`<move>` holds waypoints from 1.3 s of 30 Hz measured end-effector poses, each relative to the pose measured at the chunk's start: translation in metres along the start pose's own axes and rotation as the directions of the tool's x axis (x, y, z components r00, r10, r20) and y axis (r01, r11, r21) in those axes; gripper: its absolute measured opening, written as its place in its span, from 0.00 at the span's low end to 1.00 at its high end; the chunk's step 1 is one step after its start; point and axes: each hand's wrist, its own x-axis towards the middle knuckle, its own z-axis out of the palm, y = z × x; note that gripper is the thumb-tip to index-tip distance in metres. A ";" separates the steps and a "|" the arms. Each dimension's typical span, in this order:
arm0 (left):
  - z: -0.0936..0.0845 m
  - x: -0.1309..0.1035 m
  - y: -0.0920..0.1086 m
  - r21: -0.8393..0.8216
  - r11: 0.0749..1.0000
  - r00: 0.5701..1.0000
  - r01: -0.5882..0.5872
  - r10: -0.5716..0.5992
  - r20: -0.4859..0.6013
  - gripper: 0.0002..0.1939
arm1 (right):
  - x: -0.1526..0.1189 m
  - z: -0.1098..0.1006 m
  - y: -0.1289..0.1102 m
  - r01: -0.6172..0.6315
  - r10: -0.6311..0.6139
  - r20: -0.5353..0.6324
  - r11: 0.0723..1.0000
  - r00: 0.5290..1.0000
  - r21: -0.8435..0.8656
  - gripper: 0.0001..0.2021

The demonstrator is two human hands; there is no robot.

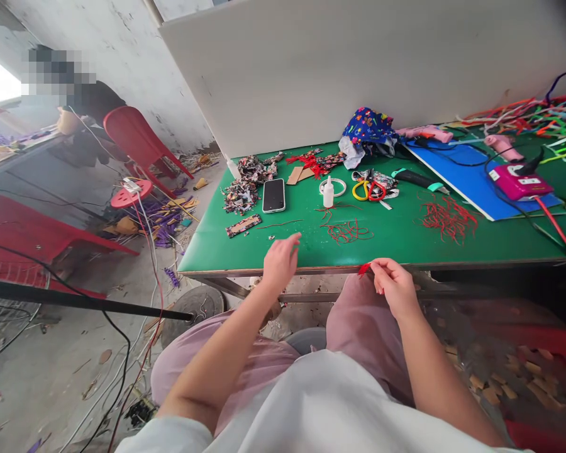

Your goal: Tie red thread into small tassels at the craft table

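Note:
My right hand (394, 284) pinches a small red bundle of thread (365, 269) by one end, just in front of the table edge and over my right knee. My left hand (282, 259) hangs at the front edge of the green table (207, 251), fingers stretched forward, with nothing visible in it. Beyond it lie a single red cord (283, 223) and a flat strip covered in floral fabric (243, 226). One loose pile of red cords (348, 232) sits between my hands on the tabletop. Farther right is another red cord pile (448, 218).
Behind are a phone (274, 195), a white squeeze bottle (329, 192), scissors (368, 190), a cutter knife (417, 180), floral scraps (243, 189) and a blue board (466, 170) bearing a magenta power box (521, 182). A black pole (99, 302) and cables cross the left. Another person sits far left.

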 end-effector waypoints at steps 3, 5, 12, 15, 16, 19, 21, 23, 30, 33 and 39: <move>-0.009 0.036 -0.013 -0.034 0.999 1.000 -0.016 0.016 -0.013 0.27 | -0.003 0.000 -0.002 -0.014 0.013 0.037 1.000 0.999 0.027 0.12; -0.009 0.046 -0.019 -0.026 0.998 0.998 -0.051 0.052 0.037 0.29 | -0.004 -0.002 -0.002 -0.024 0.022 0.041 0.999 0.999 0.045 0.12; -0.005 0.046 -0.021 0.033 0.994 0.989 -0.101 0.097 0.110 0.28 | -0.004 -0.002 0.001 -0.063 0.061 0.030 0.996 0.998 0.065 0.11; -0.008 0.046 -0.027 0.055 0.995 0.993 -0.083 0.078 0.085 0.24 | -0.003 0.000 0.002 -0.074 0.071 0.041 0.995 0.997 0.060 0.11; -0.009 0.046 -0.029 0.068 0.995 0.995 -0.078 0.073 0.074 0.22 | -0.003 0.000 0.002 -0.073 0.071 0.040 0.996 0.997 0.059 0.11; -0.012 0.046 -0.034 0.110 0.988 0.992 -0.104 0.096 0.081 0.17 | -0.003 -0.001 0.003 -0.073 0.071 0.034 0.995 0.997 0.069 0.11; -0.013 0.046 -0.034 0.134 0.981 0.986 -0.141 0.127 0.113 0.16 | -0.002 -0.002 0.004 -0.079 0.077 0.030 0.994 0.997 0.076 0.11; -0.013 0.047 -0.030 0.162 0.973 0.980 -0.166 0.144 0.141 0.16 | -0.002 -0.002 0.004 -0.084 0.082 0.027 0.993 0.996 0.077 0.11; -0.014 0.056 -0.026 0.285 0.956 0.994 -0.073 0.046 0.102 0.14 | -0.002 -0.004 0.006 -0.093 0.092 0.018 0.993 0.996 0.074 0.11; -0.010 0.057 -0.026 0.314 0.949 0.999 0.017 -0.029 0.032 0.16 | -0.001 -0.006 0.007 -0.091 0.090 0.013 0.992 0.996 0.086 0.10; 0.009 0.048 0.005 0.267 0.962 0.997 -0.061 0.044 0.070 0.21 | 0.000 -0.004 0.007 -0.109 0.109 0.009 0.991 0.994 0.079 0.10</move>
